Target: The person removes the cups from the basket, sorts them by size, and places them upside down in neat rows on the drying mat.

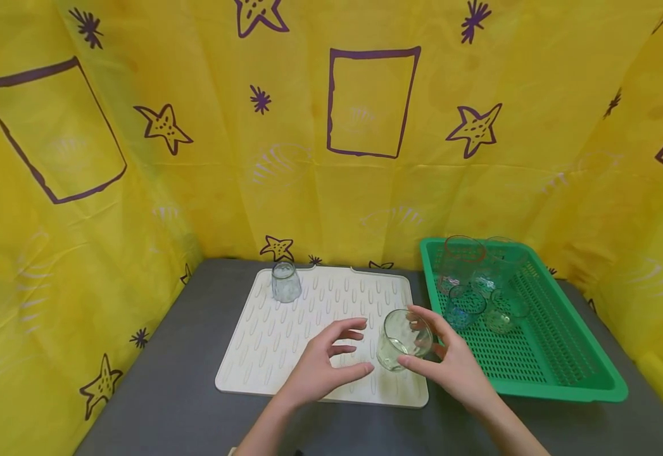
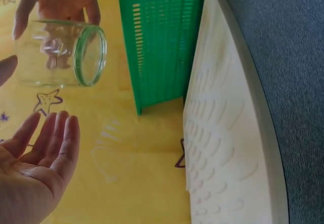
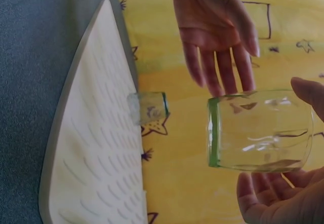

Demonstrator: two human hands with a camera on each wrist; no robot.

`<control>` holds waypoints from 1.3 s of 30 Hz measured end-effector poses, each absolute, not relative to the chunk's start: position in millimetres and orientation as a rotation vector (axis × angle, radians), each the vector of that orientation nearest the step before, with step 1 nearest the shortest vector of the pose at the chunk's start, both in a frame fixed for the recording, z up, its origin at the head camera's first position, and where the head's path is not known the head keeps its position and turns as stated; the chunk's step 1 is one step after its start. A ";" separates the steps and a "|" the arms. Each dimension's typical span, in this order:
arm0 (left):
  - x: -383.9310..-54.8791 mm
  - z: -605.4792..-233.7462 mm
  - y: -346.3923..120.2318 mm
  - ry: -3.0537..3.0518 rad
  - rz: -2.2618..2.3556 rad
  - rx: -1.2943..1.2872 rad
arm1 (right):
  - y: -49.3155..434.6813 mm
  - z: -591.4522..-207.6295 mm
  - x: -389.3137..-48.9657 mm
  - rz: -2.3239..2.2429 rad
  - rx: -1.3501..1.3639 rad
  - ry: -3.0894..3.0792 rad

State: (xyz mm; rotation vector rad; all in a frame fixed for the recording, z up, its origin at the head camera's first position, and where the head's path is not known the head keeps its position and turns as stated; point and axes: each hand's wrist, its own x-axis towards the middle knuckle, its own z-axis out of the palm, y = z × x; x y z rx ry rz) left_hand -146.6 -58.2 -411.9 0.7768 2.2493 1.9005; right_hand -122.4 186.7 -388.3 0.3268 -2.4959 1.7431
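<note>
Yellow printed cloth [image 1: 303,190] fills the upper frame behind a gray tabletop [image 1: 160,354], with a green basket [image 1: 565,391] of glasses [image 1: 463,308] at right and a cream mat [image 1: 274,354] at lower center. The left hand [image 1: 325,367], fingers loosely curved, holds nothing; the right hand [image 1: 453,361] grips a clear glass [image 1: 391,354] above the mat's lower right. Another glass [image 1: 287,285] stands at the mat's upper left.

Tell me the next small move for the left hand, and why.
Probably close the empty left hand on the held glass to help turn it: it is mouth-up in the right hand, whereas the other glass on the mat appears upside down.
</note>
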 end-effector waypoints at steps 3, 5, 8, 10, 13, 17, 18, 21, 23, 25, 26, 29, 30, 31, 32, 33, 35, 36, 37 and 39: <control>-145.7 -412.4 -53.8 2.243 1.891 0.810 | 184.4 -390.3 -122.7 1.758 0.338 -2.493; -145.0 -412.8 -51.4 2.240 1.886 0.826 | 183.1 -391.7 -122.5 1.781 0.344 -2.492; -144.2 -413.5 -48.6 2.244 1.883 0.841 | 180.8 -393.5 -122.0 1.811 0.356 -2.490; -144.1 -414.5 -47.0 2.253 1.881 0.848 | 179.0 -394.4 -121.7 1.819 0.362 -2.492; -144.2 -416.1 -44.9 2.258 1.877 0.855 | 176.4 -395.6 -121.3 1.817 0.379 -2.493; -143.9 -417.3 -42.6 2.259 1.873 0.860 | 173.9 -397.6 -120.3 1.820 0.415 -2.479; -143.8 -417.6 -42.0 2.264 1.873 0.863 | 173.4 -398.0 -120.1 1.819 0.421 -2.477; -143.9 -418.6 -40.6 2.283 1.875 0.882 | 172.1 -399.1 -119.9 1.824 0.438 -2.470; -144.2 -419.3 -40.0 2.304 1.866 0.898 | 171.4 -399.6 -120.2 1.818 0.444 -2.473; -144.8 -420.0 -39.5 2.324 1.852 0.916 | 170.9 -400.0 -120.5 1.813 0.450 -2.478; -145.2 -420.3 -39.4 2.334 1.843 0.924 | 170.7 -400.2 -120.7 1.808 0.452 -2.481; -146.0 -420.7 -39.3 2.356 1.816 0.942 | 170.3 -400.2 -121.2 1.805 0.448 -2.491; -146.4 -420.8 -39.3 2.360 1.809 0.946 | 170.3 -400.1 -121.4 1.805 0.445 -2.495; -146.7 -420.8 -39.4 2.364 1.802 0.947 | 170.2 -400.0 -121.6 1.805 0.443 -2.500; -147.0 -420.8 -39.6 2.368 1.796 0.947 | 170.1 -400.0 -121.9 1.807 0.442 -2.503; -147.3 -420.8 -39.7 2.369 1.791 0.947 | 170.2 -400.0 -122.1 1.810 0.441 -2.507; -148.1 -420.9 -40.1 2.363 1.786 0.943 | 170.3 -400.3 -122.7 1.815 0.443 -2.511; -148.4 -420.9 -40.3 2.358 1.784 0.939 | 170.3 -400.6 -122.9 1.821 0.446 -2.510; -148.7 -420.9 -40.4 2.351 1.784 0.931 | 170.4 -400.9 -123.0 1.827 0.451 -2.509; -149.3 -421.2 -40.7 2.332 1.784 0.909 | 170.5 -401.8 -123.5 1.839 0.460 -2.507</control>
